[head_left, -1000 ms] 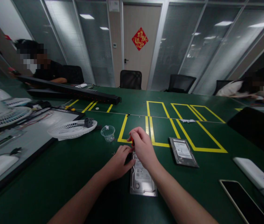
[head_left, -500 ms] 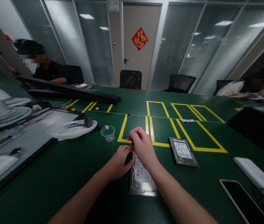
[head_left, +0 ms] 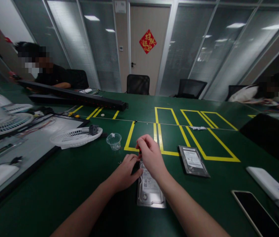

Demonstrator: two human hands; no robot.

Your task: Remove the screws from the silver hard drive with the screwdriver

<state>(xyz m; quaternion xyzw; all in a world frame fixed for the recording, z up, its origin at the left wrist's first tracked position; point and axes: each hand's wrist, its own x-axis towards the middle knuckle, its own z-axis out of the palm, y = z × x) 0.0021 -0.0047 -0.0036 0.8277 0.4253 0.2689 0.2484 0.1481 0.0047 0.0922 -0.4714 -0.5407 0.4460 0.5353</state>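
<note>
A hard drive [head_left: 151, 192] lies label up on the green table, its far end covered by my hands. My right hand [head_left: 151, 154] is closed around a small red and black handle, which looks like a screwdriver [head_left: 139, 150], held upright over the drive's far left corner. Its tip is hidden. My left hand [head_left: 127, 169] grips the drive's left side, thumb on the label edge and fingertips close to the screwdriver's lower end. Tiny screws [head_left: 120, 162] lie left of the left hand, near a clear plastic cup [head_left: 114, 142].
A second hard drive [head_left: 193, 160] lies to the right, beyond it a phone [head_left: 258, 212] and a white device [head_left: 272, 189]. At left are a white fan grille [head_left: 76, 137] and a large panel [head_left: 33, 144]. Yellow tape [head_left: 169, 152] marks the table. Two people sit across.
The right hand's fingers have shifted very slightly around the handle, and a bit more red shows. Both hands and the hard drive otherwise stay in place.
</note>
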